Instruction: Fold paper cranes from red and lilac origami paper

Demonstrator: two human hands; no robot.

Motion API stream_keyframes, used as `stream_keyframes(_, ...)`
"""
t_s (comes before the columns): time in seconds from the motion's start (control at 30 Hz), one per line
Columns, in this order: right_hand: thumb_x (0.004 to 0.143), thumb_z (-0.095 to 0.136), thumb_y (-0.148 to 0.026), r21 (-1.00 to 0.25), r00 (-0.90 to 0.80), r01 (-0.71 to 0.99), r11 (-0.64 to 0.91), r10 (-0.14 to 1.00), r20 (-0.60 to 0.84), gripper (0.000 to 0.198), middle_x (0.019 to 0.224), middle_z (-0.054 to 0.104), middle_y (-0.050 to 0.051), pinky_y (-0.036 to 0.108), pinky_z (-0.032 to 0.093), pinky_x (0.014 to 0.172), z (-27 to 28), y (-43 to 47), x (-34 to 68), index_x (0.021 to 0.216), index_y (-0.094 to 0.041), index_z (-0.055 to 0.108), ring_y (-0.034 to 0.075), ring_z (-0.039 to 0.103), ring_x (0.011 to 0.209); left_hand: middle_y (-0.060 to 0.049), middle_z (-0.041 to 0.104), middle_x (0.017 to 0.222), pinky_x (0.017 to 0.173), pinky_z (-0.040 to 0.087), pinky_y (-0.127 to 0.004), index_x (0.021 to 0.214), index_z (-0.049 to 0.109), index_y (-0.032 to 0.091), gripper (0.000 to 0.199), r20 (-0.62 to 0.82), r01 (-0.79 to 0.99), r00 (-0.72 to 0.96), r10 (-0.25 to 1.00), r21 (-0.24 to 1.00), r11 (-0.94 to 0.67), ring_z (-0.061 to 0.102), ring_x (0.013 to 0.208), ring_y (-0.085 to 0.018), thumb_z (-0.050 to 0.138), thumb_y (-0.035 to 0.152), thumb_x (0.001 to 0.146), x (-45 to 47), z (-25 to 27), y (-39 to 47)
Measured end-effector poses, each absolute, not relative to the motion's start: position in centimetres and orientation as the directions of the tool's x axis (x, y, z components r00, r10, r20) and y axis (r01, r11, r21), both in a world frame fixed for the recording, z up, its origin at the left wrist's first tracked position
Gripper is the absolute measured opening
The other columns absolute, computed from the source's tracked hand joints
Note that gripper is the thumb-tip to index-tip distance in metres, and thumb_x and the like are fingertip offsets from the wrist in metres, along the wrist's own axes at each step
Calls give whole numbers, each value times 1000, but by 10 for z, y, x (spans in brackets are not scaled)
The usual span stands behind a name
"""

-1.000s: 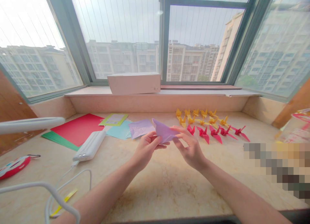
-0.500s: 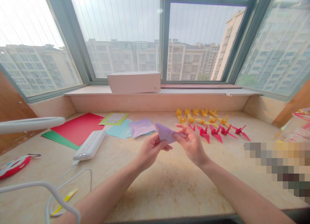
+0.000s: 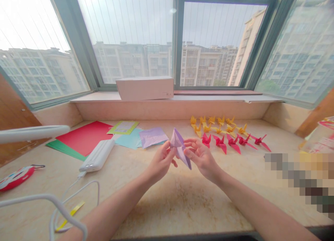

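Observation:
Between my two hands a piece of folded purple origami paper [image 3: 178, 142] is held up above the counter, one point upward and another slanting down to the right. My left hand [image 3: 163, 159] pinches its left side between thumb and fingers. My right hand [image 3: 200, 157] has its thumb and fingers closed on the right side. Just behind lies a flat, creased purple sheet [image 3: 153, 137] on light blue sheets [image 3: 127, 139]. Right of my hands stand several red paper cranes [image 3: 220, 142], with rows of yellow paper cranes [image 3: 211, 120] behind them.
Red paper [image 3: 86, 136] and green paper [image 3: 68, 150] lie at the left, beside a white power bank [image 3: 97, 157] with a cable [image 3: 98, 192]. A white box [image 3: 146, 88] stands on the sill. A yellow strip [image 3: 70, 216] and a red-and-white object [image 3: 19, 178] are at the near left.
The folded purple paper has been turned from lying sideways to nearly upright, its layers now spread. My right hand has shifted slightly lower, uncovering a red crane behind it.

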State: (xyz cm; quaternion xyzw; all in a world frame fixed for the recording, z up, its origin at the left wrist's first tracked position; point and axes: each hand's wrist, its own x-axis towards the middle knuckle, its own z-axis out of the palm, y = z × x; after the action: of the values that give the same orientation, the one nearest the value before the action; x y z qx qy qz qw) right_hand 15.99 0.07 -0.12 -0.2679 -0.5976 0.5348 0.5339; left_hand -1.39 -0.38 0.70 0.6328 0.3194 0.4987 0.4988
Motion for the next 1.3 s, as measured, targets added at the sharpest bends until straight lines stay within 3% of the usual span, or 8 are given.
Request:
stream_keyframes(0.17, 78, 78, -40, -927, -315, -293, 234, 892, 324, 56, 100, 67, 2, 31, 55, 71, -5, 2, 157, 124, -28, 47, 18, 69, 83, -2, 55, 87, 51, 53, -23, 92, 52, 18, 29, 279, -106, 306, 910, 960, -259, 57, 71, -13, 55, 47, 91, -12, 3, -4)
stream_keyframes(0.3, 81, 74, -46, -933, -395, -281, 225, 859, 326, 42, 91, 70, 4, 33, 55, 70, -7, 1, 154, 112, -22, 60, 19, 69, 78, -4, 58, 96, 50, 52, -22, 107, 48, 20, 31, 250, -68, 304, 919, 968, -240, 60, 69, -12, 50, 48, 94, -9, 3, -6)
stream_keyframes(0.43, 85, 69, -47, -936, -371, -240, 259, 866, 335, 35, 78, 69, 1, 32, 51, 69, -8, 1, 152, 108, -21, 64, 16, 66, 70, -8, 61, 106, 49, 48, -21, 122, 39, 21, 38, 215, -46, 254, 943, 977, -210, 67, 68, -13, 52, 44, 94, -8, 3, -7)
stream_keyframes(0.57, 84, 71, -40, -939, -353, -224, 261, 876, 328, 34, 93, 69, 4, 31, 50, 69, -10, 1, 150, 113, -23, 62, 17, 67, 76, -8, 63, 109, 50, 51, -24, 109, 40, 21, 36, 203, -42, 170, 964, 979, -199, 69, 64, -14, 60, 43, 89, -10, 2, -5)
stream_keyframes(0.73, 85, 71, -38, -946, -341, -203, 254, 887, 312, 33, 94, 69, 4, 30, 49, 67, -11, 3, 151, 113, -23, 62, 16, 66, 76, -8, 69, 100, 62, 54, -30, 86, 40, 20, 29, 221, -74, 248, 943, 975, -209, 70, 71, -17, 63, 38, 88, -12, 4, -6)
stream_keyframes(0.87, 84, 71, -39, -948, -343, -217, 233, 891, 298, 33, 94, 69, 4, 31, 49, 67, -8, 3, 153, 112, -22, 62, 16, 65, 75, -10, 71, 103, 69, 54, -32, 84, 43, 19, 25, 269, -112, 318, 909, 963, -245, 71, 78, -20, 61, 36, 90, -13, 7, -9)
stream_keyframes(1.0, 85, 70, -39, -945, -330, -184, 269, 889, 317, 34, 97, 68, 5, 31, 50, 69, -6, 3, 154, 114, -23, 62, 16, 65, 77, -14, 66, 121, 76, 54, -34, 83, 49, 17, 25, 302, -95, 337, 892, 953, -287, 71, 87, -20, 61, 38, 91, -13, 7, -9)
stream_keyframes(1.3, 87, 68, -42, -942, -354, -203, 266, 877, 324, 34, 96, 70, 6, 30, 50, 65, -7, 7, 157, 113, -21, 61, 15, 64, 73, -16, 63, 127, 74, 54, -33, 84, 51, 16, 27, 304, -95, 378, 874, 952, -290, 69, 89, -20, 63, 40, 89, -14, 9, -11)
